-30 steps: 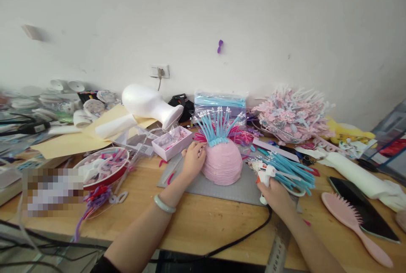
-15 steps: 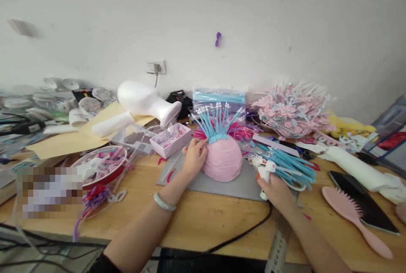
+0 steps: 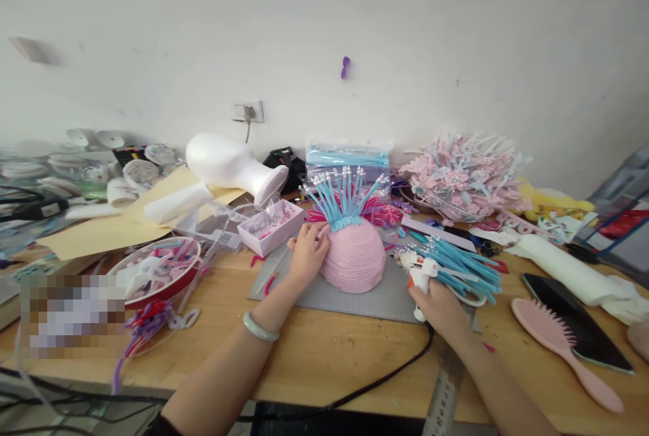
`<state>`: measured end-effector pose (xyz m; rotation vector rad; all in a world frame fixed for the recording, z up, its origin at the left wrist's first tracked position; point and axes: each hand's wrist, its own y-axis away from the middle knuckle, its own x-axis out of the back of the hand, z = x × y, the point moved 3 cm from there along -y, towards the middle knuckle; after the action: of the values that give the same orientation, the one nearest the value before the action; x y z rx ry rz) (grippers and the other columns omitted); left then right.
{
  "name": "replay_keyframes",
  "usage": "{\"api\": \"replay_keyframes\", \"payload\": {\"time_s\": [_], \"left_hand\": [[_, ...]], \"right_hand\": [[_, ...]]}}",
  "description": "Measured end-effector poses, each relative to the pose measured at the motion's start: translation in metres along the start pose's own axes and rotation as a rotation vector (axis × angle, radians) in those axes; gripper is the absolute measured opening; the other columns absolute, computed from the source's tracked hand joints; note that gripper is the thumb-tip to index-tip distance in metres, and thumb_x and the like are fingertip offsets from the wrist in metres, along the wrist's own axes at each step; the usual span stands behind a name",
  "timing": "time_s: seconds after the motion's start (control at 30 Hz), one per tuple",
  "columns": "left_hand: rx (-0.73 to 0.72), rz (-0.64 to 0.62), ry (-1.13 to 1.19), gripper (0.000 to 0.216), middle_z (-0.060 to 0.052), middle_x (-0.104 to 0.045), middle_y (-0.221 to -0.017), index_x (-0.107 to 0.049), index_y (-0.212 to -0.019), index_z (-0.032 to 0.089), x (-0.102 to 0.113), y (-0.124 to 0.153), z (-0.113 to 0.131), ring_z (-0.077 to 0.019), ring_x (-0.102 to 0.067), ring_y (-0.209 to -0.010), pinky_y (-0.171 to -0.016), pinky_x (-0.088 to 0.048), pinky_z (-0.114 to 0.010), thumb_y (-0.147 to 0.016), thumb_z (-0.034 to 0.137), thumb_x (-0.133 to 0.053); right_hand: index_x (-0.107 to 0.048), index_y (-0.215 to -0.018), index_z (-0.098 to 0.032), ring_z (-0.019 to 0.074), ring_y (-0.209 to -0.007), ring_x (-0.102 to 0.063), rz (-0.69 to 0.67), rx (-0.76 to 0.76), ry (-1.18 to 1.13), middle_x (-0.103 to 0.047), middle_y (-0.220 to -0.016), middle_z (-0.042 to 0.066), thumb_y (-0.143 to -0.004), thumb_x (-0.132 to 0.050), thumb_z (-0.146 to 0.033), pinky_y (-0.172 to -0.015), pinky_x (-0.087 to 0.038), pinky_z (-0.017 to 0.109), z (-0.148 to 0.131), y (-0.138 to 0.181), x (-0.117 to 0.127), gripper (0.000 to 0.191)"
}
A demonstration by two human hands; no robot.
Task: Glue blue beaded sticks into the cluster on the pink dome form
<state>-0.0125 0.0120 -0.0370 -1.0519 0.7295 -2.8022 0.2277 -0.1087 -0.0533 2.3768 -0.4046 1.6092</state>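
Note:
A pink dome (image 3: 353, 260) with a ridged, wrapped surface rests on a grey cutting mat (image 3: 332, 302). Blue pipe-cleaner stems (image 3: 347, 199) tipped with white beads stand up fan-like from its top, bunched at their base. My left hand (image 3: 308, 250) grips the dome's upper left side with bent fingers; the fingertips are partly hidden. To the right of the dome, my right hand (image 3: 440, 304) is wrapped round a white hot glue gun (image 3: 420, 280) with an orange trigger. Its nozzle end points left, apart from the dome. Loose blue beaded stems (image 3: 461, 263) lie just behind this hand.
A purple box (image 3: 270, 230) of small pieces and a white foam head (image 3: 228, 162) are behind on the left. A red-rimmed bowl (image 3: 190, 280) stands further left. A pink hairbrush (image 3: 562, 348), a dark tablet (image 3: 583, 328) and a steel ruler (image 3: 442, 399) lie right. The glue gun's black cable (image 3: 385, 380) crosses the table edge.
The camera view has shifted slightly. Both hands stay nearly where they were, the left on the dome and the right round the glue gun.

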Motion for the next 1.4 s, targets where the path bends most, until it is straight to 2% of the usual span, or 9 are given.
{"api": "replay_keyframes", "payload": {"time_s": [0.23,0.47,0.73,0.9,0.97,1.07,1.13,1.2,1.4], "left_hand": [[0.008,0.077,0.039,0.031,-0.005,-0.056,-0.102,-0.048,-0.107,0.020,0.004,0.002,0.000,-0.0166,-0.054,-0.080,-0.082,-0.029,-0.037,-0.076,0.017,-0.047],[-0.063,0.121,0.099,0.035,-0.005,-0.058,-0.099,-0.043,-0.110,0.020,0.001,0.004,-0.003,-0.0177,-0.056,-0.081,-0.083,-0.031,-0.039,-0.076,0.018,-0.042],[-0.038,0.143,0.091,0.034,-0.006,-0.058,-0.098,-0.043,-0.109,0.020,0.002,0.005,-0.003,-0.0190,-0.057,-0.082,-0.083,-0.032,-0.042,-0.075,0.020,-0.041],[-0.055,0.133,0.103,0.036,-0.006,-0.058,-0.099,-0.043,-0.110,0.019,0.003,0.005,-0.002,-0.0184,-0.057,-0.081,-0.083,-0.034,-0.042,-0.074,0.020,-0.041],[-0.065,0.126,0.112,0.035,-0.006,-0.058,-0.098,-0.043,-0.109,0.018,0.003,0.005,-0.002,-0.0185,-0.057,-0.080,-0.083,-0.035,-0.042,-0.074,0.020,-0.041],[-0.085,0.128,0.142,0.034,-0.006,-0.057,-0.096,-0.043,-0.107,0.018,0.002,0.004,-0.003,-0.0185,-0.057,-0.080,-0.082,-0.036,-0.041,-0.074,0.020,-0.042],[-0.094,0.128,0.174,0.035,-0.006,-0.057,-0.095,-0.041,-0.109,0.019,0.001,0.004,-0.004,-0.0182,-0.056,-0.080,-0.082,-0.037,-0.040,-0.074,0.020,-0.042],[-0.099,0.133,0.203,0.037,-0.006,-0.056,-0.096,-0.038,-0.111,0.019,0.001,0.004,-0.005,-0.0178,-0.056,-0.080,-0.082,-0.037,-0.040,-0.075,0.020,-0.042],[-0.150,0.184,0.211,0.039,-0.005,-0.055,-0.095,-0.033,-0.114,0.018,0.000,0.005,-0.005,-0.0167,-0.055,-0.078,-0.084,-0.037,-0.043,-0.076,0.019,-0.042]], "right_hand": [[-0.057,-0.084,-0.016,0.0232,-0.083,-0.058,-0.015,-0.050,0.041,-0.065,-0.083,0.012,-0.079,-0.034,-0.035,-0.063,-0.036,0.026,-0.004,0.004,0.003,0.031],[-0.060,-0.099,-0.013,0.0288,-0.091,-0.060,-0.043,-0.156,0.069,-0.066,-0.096,0.017,-0.083,-0.028,-0.048,-0.070,-0.040,0.033,-0.001,0.011,0.013,0.049],[-0.064,-0.084,-0.016,0.0273,-0.085,-0.063,-0.094,-0.149,0.109,-0.068,-0.088,0.014,-0.086,-0.022,-0.052,-0.068,-0.042,0.033,0.005,0.021,0.016,0.055],[-0.066,-0.069,-0.019,0.0246,-0.079,-0.063,-0.170,-0.149,0.052,-0.068,-0.076,0.011,-0.086,-0.012,-0.057,-0.066,-0.042,0.031,0.011,0.024,0.043,0.068],[-0.067,-0.074,-0.018,0.0240,-0.081,-0.063,-0.065,-0.206,0.105,-0.068,-0.078,0.011,-0.087,-0.016,-0.054,-0.067,-0.042,0.030,0.024,0.011,0.065,0.063],[-0.063,-0.099,-0.014,0.0251,-0.093,-0.059,0.169,-0.218,0.322,-0.066,-0.100,0.013,-0.088,-0.032,-0.033,-0.073,-0.040,0.030,0.046,-0.017,0.092,0.038],[-0.060,-0.106,-0.007,0.0285,-0.103,-0.054,0.173,-0.168,0.469,-0.061,-0.109,0.019,-0.083,-0.043,-0.024,-0.081,-0.038,0.032,0.060,-0.033,0.097,0.034],[-0.062,-0.102,-0.005,0.0300,-0.102,-0.055,0.104,-0.167,0.499,-0.061,-0.106,0.022,-0.082,-0.046,-0.022,-0.079,-0.038,0.034,0.071,-0.043,0.095,0.032],[-0.067,-0.090,-0.015,0.0241,-0.090,-0.060,0.068,-0.184,0.427,-0.066,-0.094,0.014,-0.086,-0.038,-0.026,-0.068,-0.039,0.029,0.076,-0.044,0.111,0.031]]}}
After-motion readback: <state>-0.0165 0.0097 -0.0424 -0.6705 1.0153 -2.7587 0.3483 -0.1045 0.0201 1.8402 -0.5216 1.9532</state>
